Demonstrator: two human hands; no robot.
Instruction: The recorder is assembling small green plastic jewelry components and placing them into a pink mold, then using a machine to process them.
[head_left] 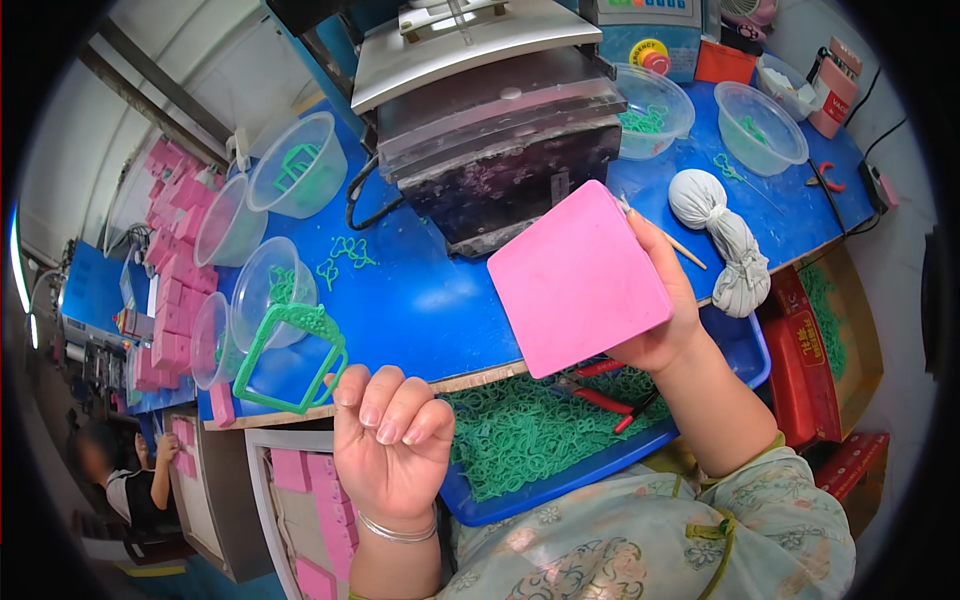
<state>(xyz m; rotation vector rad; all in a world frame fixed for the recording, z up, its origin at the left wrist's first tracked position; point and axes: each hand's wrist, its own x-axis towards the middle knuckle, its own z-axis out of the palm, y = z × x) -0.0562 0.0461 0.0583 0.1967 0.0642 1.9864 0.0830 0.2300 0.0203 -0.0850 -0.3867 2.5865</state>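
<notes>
A green mug-shaped open frame (305,316) hangs from my left hand (388,445), its handle side pinched between thumb and curled fingers over the table's front edge. In my right hand (662,335) is a flat pink square block (580,285), its smooth broad face toward me. The right fingers are mostly hidden behind it. A thin wooden stick (685,247) pokes out beside that hand; whether the hand grips it too I cannot tell. Below both hands, a blue tray (500,510) holds a heap of small green pieces (530,430), with red-handled pliers (605,400) on top.
A dark press-like machine (510,190) stands behind the block. Clear plastic bowls (298,165) with green pieces line both sides of the blue table (400,310). A tied white cloth bundle (715,230) lies right. Pink blocks (180,270) are stacked left, where another person (130,480) sits.
</notes>
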